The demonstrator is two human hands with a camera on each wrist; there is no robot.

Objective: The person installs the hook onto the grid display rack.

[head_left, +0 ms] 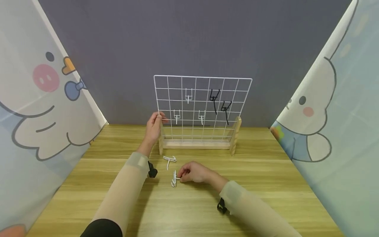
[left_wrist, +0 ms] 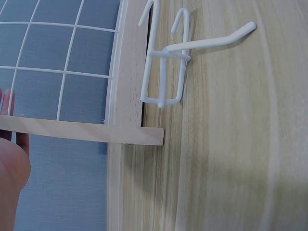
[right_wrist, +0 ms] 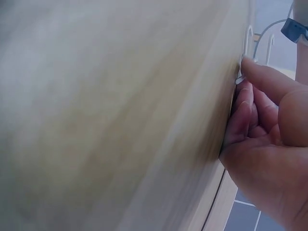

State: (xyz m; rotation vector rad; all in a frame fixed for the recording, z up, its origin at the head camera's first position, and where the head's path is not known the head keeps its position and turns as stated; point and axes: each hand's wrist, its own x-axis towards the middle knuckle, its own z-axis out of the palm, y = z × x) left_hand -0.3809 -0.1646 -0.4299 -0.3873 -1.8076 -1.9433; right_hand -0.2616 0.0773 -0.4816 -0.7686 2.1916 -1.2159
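A white wire grid panel (head_left: 202, 77) stands in a wooden stand (head_left: 196, 145) on the table. My left hand (head_left: 153, 129) grips the top of the stand's left post at the grid's edge, with some fingers behind the wires. On the tabletop in front, my right hand (head_left: 193, 171) pinches the prong of a white wire hook (head_left: 174, 180) between thumb and fingers; the right wrist view shows this hook (right_wrist: 249, 41) partly hidden by the hand. Another white hook (head_left: 169, 159) lies loose between the stand and the pinched one, large in the left wrist view.
Several hooks hang on the grid: white ones such as the upper hook (head_left: 188, 96), and two black ones, an upper hook (head_left: 214, 98) and a lower hook (head_left: 225, 109). A grey wall (head_left: 201, 39) rises behind; printed cloths (head_left: 311, 98) flank the wooden table (head_left: 266, 184).
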